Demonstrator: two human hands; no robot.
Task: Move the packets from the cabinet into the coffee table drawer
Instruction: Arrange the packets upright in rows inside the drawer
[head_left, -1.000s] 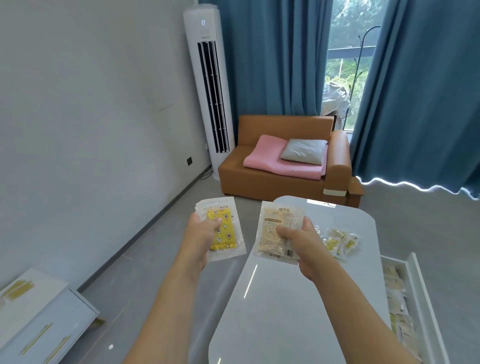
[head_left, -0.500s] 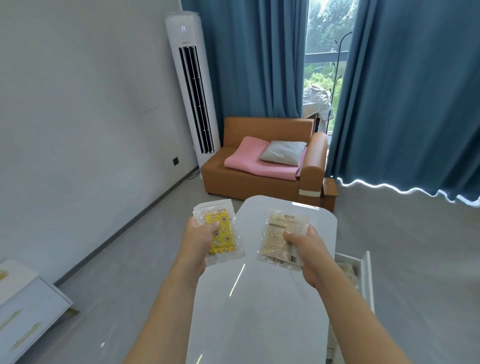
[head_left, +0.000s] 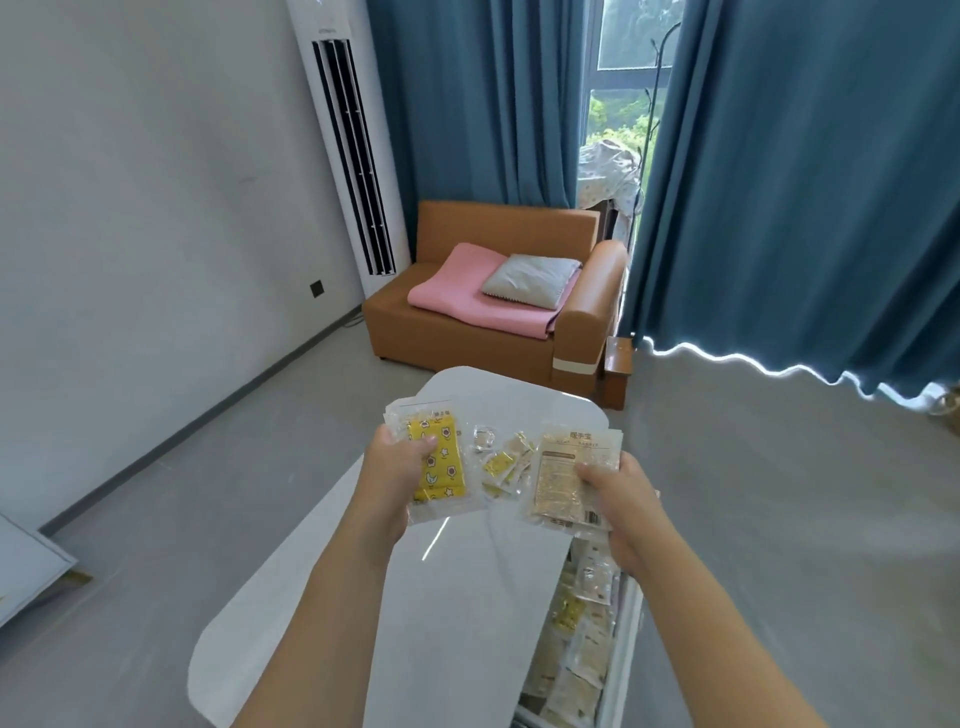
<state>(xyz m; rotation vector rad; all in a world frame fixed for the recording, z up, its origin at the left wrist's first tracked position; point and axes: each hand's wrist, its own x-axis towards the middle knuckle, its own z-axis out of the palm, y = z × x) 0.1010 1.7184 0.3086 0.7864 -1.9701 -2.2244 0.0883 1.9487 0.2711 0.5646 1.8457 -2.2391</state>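
My left hand grips a clear packet with a yellow patterned pad, held over the left side of the white coffee table. A beige printed packet is pinched in my right hand, above the table's right edge. Several small packets lie on the tabletop between the two held ones. Below my right arm the coffee table drawer stands pulled out, with several packets lying inside. The white cabinet shows only as a corner at the far left.
An orange sofa with a pink blanket and grey pillow stands beyond the table. A tall white air conditioner is against the left wall. Blue curtains hang at the right over grey floor.
The view has swung so the table now lies straight below me and the open drawer shows under my right arm. Both hands keep their packets and have moved forward over the table.
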